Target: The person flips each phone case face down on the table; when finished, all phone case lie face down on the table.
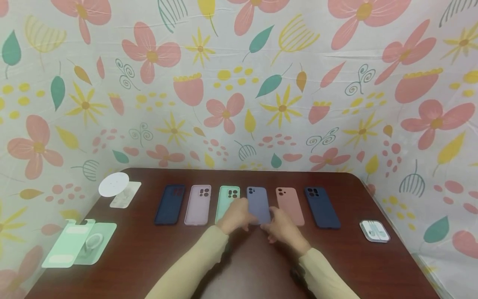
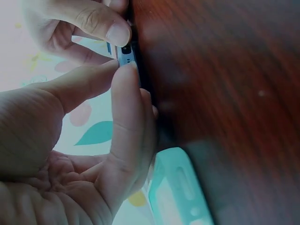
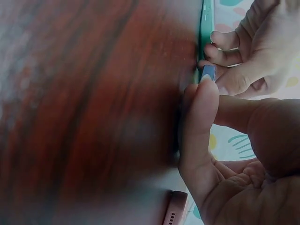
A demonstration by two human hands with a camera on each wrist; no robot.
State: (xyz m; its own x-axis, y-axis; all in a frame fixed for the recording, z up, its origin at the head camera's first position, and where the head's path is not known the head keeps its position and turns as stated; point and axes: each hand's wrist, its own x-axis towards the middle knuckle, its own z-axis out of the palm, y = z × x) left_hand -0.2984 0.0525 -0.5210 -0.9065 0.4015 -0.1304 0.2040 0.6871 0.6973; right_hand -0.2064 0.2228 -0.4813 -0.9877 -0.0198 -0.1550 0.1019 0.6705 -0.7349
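A row of phone cases lies on the dark wooden table, with a greyish-blue phone case [image 1: 257,203] near its middle. My left hand [image 1: 236,214] pinches the lower left corner of this case between thumb and fingers. At the lower right corner, my right hand [image 1: 282,227] pinches it too. The left wrist view has the case's narrow bottom edge [image 2: 126,58] with its port cutout between both hands. In the right wrist view a small blue corner shows past the right fingertips; the rest is hidden. A mint green case [image 1: 224,199] is close beside my left hand, a pink case [image 1: 290,205] beside my right.
Farther left lie a lilac case [image 1: 197,207] and a dark navy case [image 1: 169,207]. Another navy case [image 1: 323,209] and boxed white earphones [image 1: 374,231] are at right. A white stand [image 1: 114,185] and a mint green stand [image 1: 65,245] occupy the left edge.
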